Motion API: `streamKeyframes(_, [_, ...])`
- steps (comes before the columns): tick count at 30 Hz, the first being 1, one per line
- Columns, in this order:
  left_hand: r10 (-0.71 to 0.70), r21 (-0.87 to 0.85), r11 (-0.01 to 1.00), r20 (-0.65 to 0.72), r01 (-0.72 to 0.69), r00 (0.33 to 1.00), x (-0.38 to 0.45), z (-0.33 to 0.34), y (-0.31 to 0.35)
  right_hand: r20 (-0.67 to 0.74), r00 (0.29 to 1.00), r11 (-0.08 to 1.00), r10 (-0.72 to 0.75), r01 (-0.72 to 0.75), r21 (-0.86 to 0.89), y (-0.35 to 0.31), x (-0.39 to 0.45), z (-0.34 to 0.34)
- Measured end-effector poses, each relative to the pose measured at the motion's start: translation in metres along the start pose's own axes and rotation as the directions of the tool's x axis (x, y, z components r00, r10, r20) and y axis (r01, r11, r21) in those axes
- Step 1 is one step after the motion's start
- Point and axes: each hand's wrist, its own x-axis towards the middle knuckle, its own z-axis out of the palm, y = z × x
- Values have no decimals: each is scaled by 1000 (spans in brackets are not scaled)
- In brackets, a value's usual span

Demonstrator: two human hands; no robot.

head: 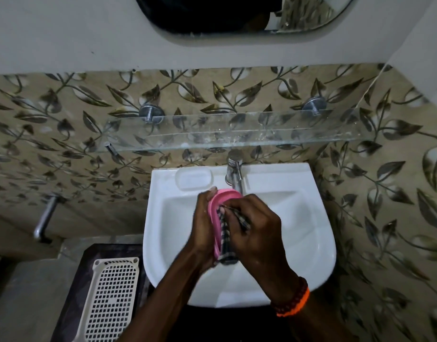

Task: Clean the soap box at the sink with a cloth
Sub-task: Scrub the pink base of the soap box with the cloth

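A pink soap box (216,206) is held on its edge over the white sink (311,243), just below the tap. My left hand (204,225) grips it from the left side. My right hand (257,228) presses a dark checked cloth (225,238) against the inside of the box. The cloth hangs down past the lower end of the box. Most of the box is hidden behind my hands.
A chrome tap (233,172) stands at the sink's back rim, beside a moulded soap recess (194,178). A glass shelf (237,132) juts out above. A white perforated basket (111,299) lies at lower left, with a metal pipe (45,218) on the wall.
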Motion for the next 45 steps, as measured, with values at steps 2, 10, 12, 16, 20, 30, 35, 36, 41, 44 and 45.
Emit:
streamKeyframes(2, [37, -3, 999, -4, -37, 999, -1, 1, -4, 0, 1000, 1000, 20, -20, 15, -4, 3, -3])
streamKeyframes(10, [33, 37, 999, -77, -30, 996, 2, -6, 11, 299, 943, 987, 146, -117, -112, -1, -17, -13])
streamKeyframes(12, [50, 53, 997, -63, -47, 997, 1, -3, 9, 237, 961, 980, 141, -101, -173, -4, -8, -16])
streamKeyframes(16, [90, 115, 990, -90, -80, 992, -3, 0, 11, 217, 971, 981, 105, -65, -184, -3, 4, -19])
streamKeyframes(20, [164, 157, 977, -113, -146, 980, -5, 4, 21, 334, 915, 973, 228, -225, -48, -5, -14, -11])
streamKeyframes(30, [183, 168, 974, -176, -154, 967, -11, 8, 11, 261, 953, 964, 155, -88, -250, -4, -8, -17])
streamKeyframes(35, [191, 153, 974, -166, -166, 967, -11, 8, 9, 234, 965, 991, 116, -96, -98, -8, -7, -14])
streamKeyframes(36, [160, 143, 980, -141, -140, 977, -12, 9, 2, 165, 984, 990, 74, -53, -128, -8, -1, -13])
streamKeyframes(41, [151, 133, 981, -63, -142, 987, -13, 8, -6, 33, 990, 978, -134, 138, -155, -5, 22, -17])
streamKeyframes(44, [162, 151, 977, -81, -149, 983, -15, 5, 0, 59, 996, 993, 73, -67, -94, -4, 10, -17])
streamKeyframes(45, [171, 153, 976, -107, -154, 979, -17, 5, 3, 95, 980, 981, 176, -167, -94, -3, 4, -16])
